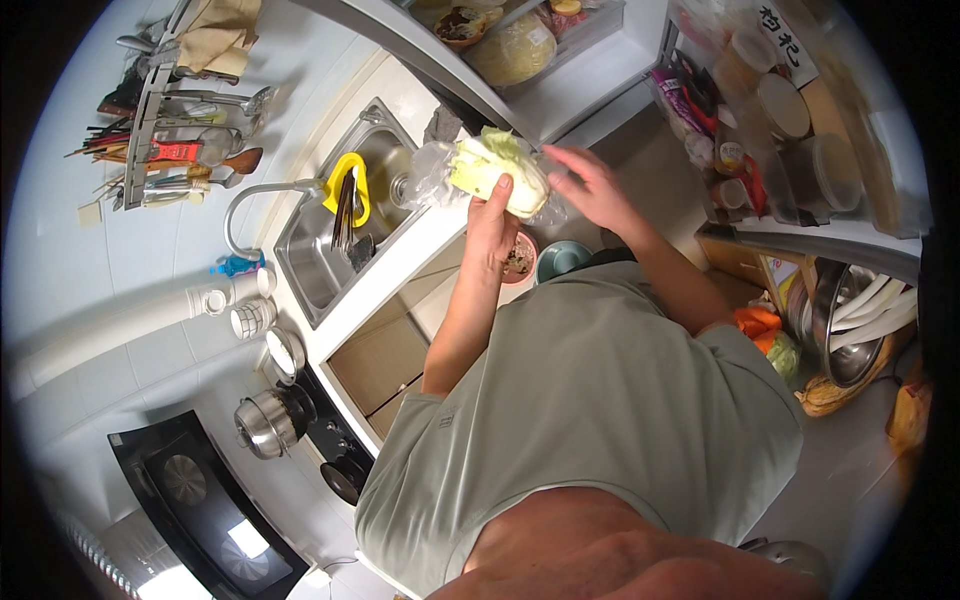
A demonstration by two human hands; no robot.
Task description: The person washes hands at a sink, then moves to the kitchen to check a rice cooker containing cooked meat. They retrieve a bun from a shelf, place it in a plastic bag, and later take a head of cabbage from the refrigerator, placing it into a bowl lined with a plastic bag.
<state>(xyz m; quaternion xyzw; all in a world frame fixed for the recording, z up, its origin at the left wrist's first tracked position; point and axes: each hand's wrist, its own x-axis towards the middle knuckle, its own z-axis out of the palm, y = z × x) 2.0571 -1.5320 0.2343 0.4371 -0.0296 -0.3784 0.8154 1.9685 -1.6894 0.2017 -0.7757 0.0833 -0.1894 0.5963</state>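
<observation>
A pale green napa cabbage piece (495, 169) lies in my left hand (491, 225), whose thumb presses on its near side. Clear plastic film or bag (427, 176) shows to the left of the cabbage, and more of it hangs below the right end. My right hand (592, 187) is just right of the cabbage with its fingers apart and nothing visible in them. Whether its fingertips touch the cabbage or the plastic, I cannot tell. My left fingers are mostly hidden beneath the cabbage.
Left stands a steel sink (300, 270) with a yellow holder (361, 191) of dark utensils and a curved faucet (236, 202). Ahead is an open refrigerator (592, 97); its loaded door (810, 214) swings right. A pink bin (520, 259) and teal basin (562, 259) sit below my hands.
</observation>
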